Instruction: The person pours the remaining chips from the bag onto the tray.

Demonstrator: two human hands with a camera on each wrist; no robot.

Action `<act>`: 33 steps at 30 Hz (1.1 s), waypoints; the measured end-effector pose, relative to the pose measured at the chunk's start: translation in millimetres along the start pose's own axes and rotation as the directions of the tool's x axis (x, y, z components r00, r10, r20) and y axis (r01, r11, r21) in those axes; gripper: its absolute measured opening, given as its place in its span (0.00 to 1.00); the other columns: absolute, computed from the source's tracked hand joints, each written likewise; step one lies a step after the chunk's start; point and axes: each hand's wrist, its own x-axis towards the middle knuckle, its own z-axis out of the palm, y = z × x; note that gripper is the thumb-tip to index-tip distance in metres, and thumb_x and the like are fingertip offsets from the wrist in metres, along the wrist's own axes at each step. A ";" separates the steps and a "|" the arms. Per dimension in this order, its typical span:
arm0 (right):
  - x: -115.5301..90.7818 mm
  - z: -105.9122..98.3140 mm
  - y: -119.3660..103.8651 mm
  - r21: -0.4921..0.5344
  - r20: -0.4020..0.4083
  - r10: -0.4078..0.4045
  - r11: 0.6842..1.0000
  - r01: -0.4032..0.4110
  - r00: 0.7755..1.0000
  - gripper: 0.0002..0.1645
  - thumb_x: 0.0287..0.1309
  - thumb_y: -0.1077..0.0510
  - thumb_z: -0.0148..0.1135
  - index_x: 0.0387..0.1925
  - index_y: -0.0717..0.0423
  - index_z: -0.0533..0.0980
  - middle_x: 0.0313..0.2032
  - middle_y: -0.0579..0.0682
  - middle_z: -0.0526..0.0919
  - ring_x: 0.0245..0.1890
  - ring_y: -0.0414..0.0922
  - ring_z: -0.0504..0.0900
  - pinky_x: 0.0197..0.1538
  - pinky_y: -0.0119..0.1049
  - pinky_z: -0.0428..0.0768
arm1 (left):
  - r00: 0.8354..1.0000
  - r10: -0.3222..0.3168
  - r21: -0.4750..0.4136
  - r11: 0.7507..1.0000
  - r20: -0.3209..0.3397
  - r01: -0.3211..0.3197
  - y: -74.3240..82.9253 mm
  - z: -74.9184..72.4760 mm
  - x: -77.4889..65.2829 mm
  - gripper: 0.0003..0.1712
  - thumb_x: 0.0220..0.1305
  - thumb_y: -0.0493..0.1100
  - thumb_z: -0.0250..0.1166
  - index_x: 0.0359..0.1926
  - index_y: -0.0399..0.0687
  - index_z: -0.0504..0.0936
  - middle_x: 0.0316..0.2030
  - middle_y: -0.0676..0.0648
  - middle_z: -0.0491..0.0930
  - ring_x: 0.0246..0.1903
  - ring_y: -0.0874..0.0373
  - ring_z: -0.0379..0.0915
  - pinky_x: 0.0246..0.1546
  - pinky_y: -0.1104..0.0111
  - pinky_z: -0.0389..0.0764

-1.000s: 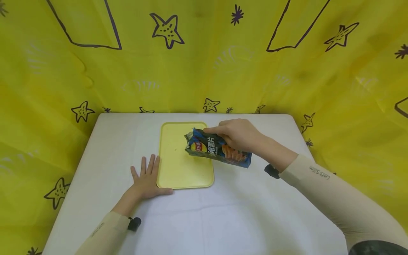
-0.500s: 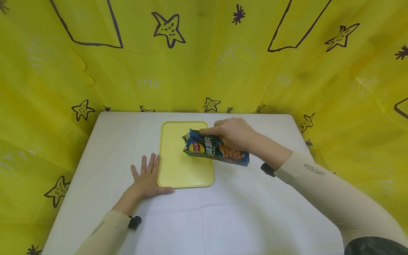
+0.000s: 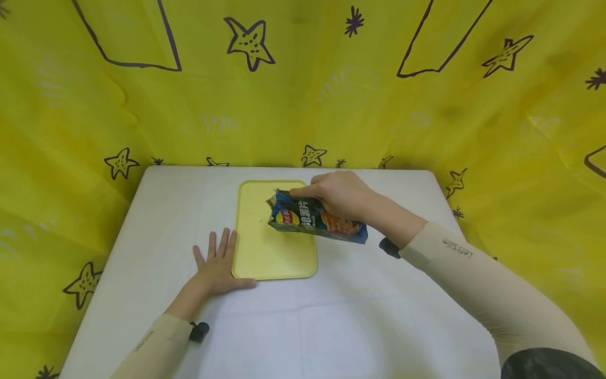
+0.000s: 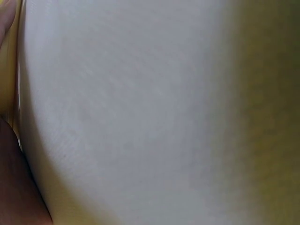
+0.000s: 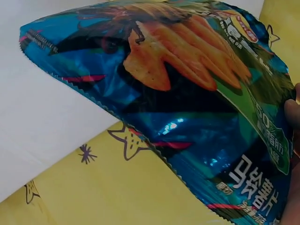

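My right hand grips a dark blue potato chip bag by its upper edge, over the right half of a yellow tray. The bag lies nearly sideways, with its ragged, torn-looking end pointing left. A few tiny specks show on the tray. In the right wrist view the printed chip bag fills much of the picture, with only bits of the fingers at the right edge. Fingers spread, my left hand rests at the tray's near left corner, thumb along the front edge. The left wrist view is mostly blurred white cloth.
A white-covered table lies under the tray. Behind and beside it hangs a yellow curtain with drawn stars. A small black wrist device sits on the left sleeve.
My right hand and the chip bag have shifted slightly left over the tray, and up a little. My left hand and the tray stay in place.
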 end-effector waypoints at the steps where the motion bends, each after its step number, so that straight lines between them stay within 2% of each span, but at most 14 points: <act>1: 0.6 -0.8 -0.6 0.000 0.007 0.000 1.000 0.000 1.000 0.31 0.71 0.63 0.52 0.63 0.25 0.75 0.27 0.42 0.79 0.22 0.41 0.69 0.23 0.33 0.68 | 1.000 0.005 -0.008 1.000 0.001 -0.005 0.6 -0.8 -0.5 0.85 0.37 0.87 0.62 0.79 0.45 0.29 0.79 0.38 0.25 0.74 0.34 0.11 0.58 0.30 0.12; 11: 6.0 -5.9 -5.4 0.034 0.010 0.009 0.999 -0.009 1.000 0.30 0.71 0.64 0.51 0.63 0.28 0.76 0.28 0.43 0.81 0.24 0.41 0.72 0.25 0.34 0.70 | 1.000 -0.004 0.015 1.000 0.010 0.004 1.2 -1.5 0.0 0.85 0.37 0.88 0.61 0.79 0.46 0.28 0.79 0.40 0.24 0.74 0.35 0.10 0.59 0.29 0.14; 19: 11.0 -4.6 -11.7 -0.016 0.053 0.009 1.000 -0.009 0.999 0.31 0.72 0.63 0.49 0.62 0.24 0.75 0.28 0.41 0.80 0.23 0.41 0.72 0.24 0.34 0.71 | 1.000 -0.011 0.024 1.000 0.011 0.011 -0.5 -1.8 -0.9 0.85 0.37 0.88 0.61 0.79 0.45 0.28 0.79 0.39 0.24 0.74 0.34 0.10 0.59 0.29 0.14; 28: 10.2 -5.6 -10.7 -0.009 0.060 0.010 1.000 -0.009 0.998 0.34 0.69 0.66 0.52 0.63 0.24 0.75 0.29 0.42 0.82 0.25 0.41 0.73 0.24 0.34 0.71 | 1.000 -0.006 0.027 1.000 0.010 0.006 -0.9 -0.6 0.7 0.85 0.37 0.88 0.61 0.79 0.46 0.28 0.79 0.39 0.24 0.74 0.35 0.09 0.58 0.29 0.13; 33: 10.5 -5.1 -11.6 -0.048 0.075 0.008 0.999 -0.004 0.997 0.32 0.73 0.63 0.51 0.63 0.22 0.74 0.29 0.41 0.81 0.23 0.41 0.73 0.22 0.34 0.71 | 1.000 -0.003 0.016 1.000 0.007 0.003 0.6 -1.0 -0.7 0.85 0.37 0.87 0.62 0.79 0.45 0.29 0.79 0.39 0.25 0.74 0.34 0.11 0.59 0.28 0.14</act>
